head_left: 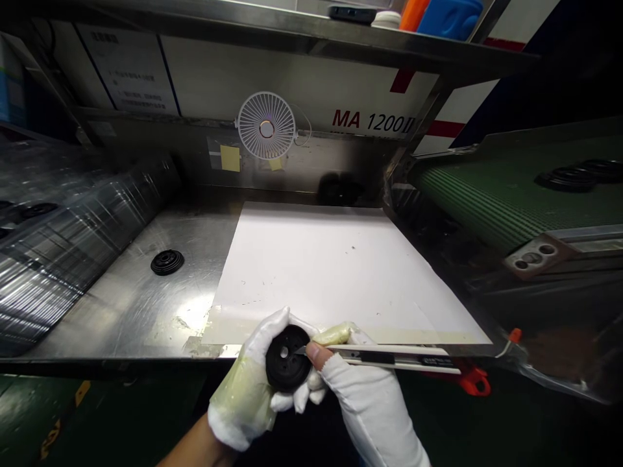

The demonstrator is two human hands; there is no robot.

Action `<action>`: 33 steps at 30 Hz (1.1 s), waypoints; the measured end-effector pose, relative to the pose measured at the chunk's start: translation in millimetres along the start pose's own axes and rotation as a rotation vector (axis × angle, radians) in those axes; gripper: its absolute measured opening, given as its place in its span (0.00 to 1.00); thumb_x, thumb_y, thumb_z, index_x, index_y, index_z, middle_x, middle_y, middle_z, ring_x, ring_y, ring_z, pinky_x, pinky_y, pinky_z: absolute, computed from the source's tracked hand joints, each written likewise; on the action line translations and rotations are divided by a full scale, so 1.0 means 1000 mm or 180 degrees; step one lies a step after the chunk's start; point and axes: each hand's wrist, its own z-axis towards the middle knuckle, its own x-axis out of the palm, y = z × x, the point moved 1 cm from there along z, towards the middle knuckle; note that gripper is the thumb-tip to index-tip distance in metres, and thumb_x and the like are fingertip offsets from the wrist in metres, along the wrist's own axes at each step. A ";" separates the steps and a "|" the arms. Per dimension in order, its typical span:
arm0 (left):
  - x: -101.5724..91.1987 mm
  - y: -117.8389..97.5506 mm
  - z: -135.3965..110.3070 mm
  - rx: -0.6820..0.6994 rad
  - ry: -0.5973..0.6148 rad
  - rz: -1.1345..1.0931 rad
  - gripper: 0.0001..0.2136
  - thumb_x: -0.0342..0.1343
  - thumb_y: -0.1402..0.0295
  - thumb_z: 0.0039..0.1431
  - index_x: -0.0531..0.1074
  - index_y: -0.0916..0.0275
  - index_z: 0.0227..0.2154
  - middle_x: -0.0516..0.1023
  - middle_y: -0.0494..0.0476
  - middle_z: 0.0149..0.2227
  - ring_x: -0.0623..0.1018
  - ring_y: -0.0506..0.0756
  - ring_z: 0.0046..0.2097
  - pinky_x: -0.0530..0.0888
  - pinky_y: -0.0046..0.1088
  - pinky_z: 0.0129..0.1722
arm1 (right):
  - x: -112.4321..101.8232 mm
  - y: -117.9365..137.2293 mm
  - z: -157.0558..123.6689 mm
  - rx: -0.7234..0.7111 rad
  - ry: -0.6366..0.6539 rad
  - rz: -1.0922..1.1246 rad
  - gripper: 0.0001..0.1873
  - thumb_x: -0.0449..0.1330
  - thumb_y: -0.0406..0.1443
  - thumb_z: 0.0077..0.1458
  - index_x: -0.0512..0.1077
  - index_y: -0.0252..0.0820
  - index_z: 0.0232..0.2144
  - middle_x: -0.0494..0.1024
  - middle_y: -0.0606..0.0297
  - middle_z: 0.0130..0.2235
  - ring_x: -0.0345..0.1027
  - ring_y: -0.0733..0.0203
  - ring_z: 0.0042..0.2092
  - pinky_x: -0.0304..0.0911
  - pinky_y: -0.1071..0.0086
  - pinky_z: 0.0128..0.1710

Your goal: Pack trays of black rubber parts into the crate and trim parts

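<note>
A round black plastic part [287,376] with a hole at its centre is held in my gloved left hand [253,373], whose fingers wrap round it from behind. My right hand [353,383], in a white glove with the thumb tip bare, grips a white utility knife [403,358]. The knife points left, and its blade tip meets or nearly meets the right side of the black part. Both hands are just in front of the table's near edge. Another black round part [167,262] lies on the metal table to the left.
A white sheet [331,266] covers the middle of the metal table [199,227]. Stacked clear plastic trays [92,227] stand at the left. A small white fan [267,126] is at the back. On the right, a green conveyor [491,188] carries several black parts [569,178]. Something orange-red [472,381] hangs below the edge.
</note>
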 end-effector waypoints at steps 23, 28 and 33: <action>-0.004 -0.002 0.003 -0.0047 0.0117 -0.0183 0.32 0.38 0.43 0.60 0.71 0.70 0.26 0.70 0.62 0.17 0.70 0.49 0.17 0.45 0.16 0.09 | 0.004 0.002 0.002 0.0040 -0.0012 0.0132 0.19 0.67 0.47 0.45 0.68 0.40 0.19 0.69 0.69 0.16 0.64 0.64 0.18 0.63 0.68 0.21; -0.005 -0.009 -0.003 0.0225 0.0156 -0.0351 0.28 0.46 0.46 0.60 0.74 0.69 0.41 0.78 0.64 0.29 0.79 0.56 0.29 0.76 0.31 0.33 | 0.000 0.013 0.004 -0.0570 -0.0153 0.0473 0.13 0.67 0.40 0.47 0.69 0.40 0.22 0.70 0.70 0.19 0.63 0.68 0.22 0.61 0.73 0.23; -0.014 -0.008 -0.003 0.0716 -0.0042 0.0201 0.18 0.62 0.73 0.53 0.73 0.63 0.49 0.78 0.62 0.45 0.77 0.58 0.48 0.71 0.34 0.51 | -0.009 0.022 0.006 -0.0646 -0.0789 0.0798 0.16 0.72 0.40 0.40 0.67 0.42 0.23 0.65 0.76 0.15 0.56 0.74 0.18 0.52 0.79 0.17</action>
